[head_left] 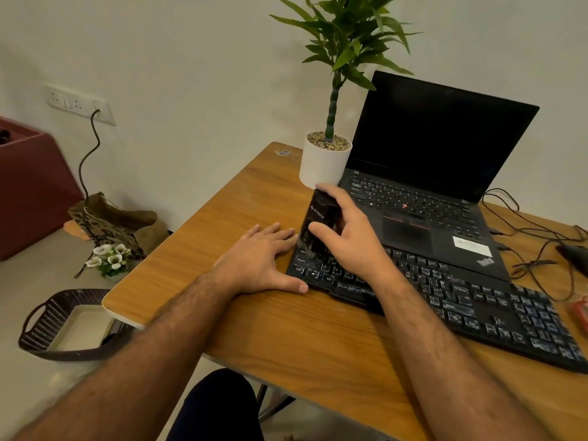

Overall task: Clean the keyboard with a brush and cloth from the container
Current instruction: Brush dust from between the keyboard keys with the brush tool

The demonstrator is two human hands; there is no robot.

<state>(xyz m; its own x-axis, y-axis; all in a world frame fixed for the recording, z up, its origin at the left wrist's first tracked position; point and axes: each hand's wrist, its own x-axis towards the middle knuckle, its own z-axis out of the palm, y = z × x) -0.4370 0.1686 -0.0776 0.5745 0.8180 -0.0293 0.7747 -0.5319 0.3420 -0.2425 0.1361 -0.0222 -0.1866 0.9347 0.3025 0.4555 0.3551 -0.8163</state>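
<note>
Brush (pixel 321 222): your right hand (pixel 353 237) grips it at the keyboard's (pixel 451 300) nine-o'clock end.
Left hand (pixel 261 259): spread flat on the counter (pixel 286 345), touching that keyboard edge.
Progress: brushing looks underway; cloth wipe seemingly remains, container (pixel 57 326) at eight o'clock.

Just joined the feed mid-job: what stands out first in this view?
The right hand grips a black rectangular brush upright, bristles on the left end of the black full-size keyboard at the wooden table's near edge. The left hand lies flat on the wooden table beside that end. Behind sit an open black laptop and a green plant in a white pot.
</note>
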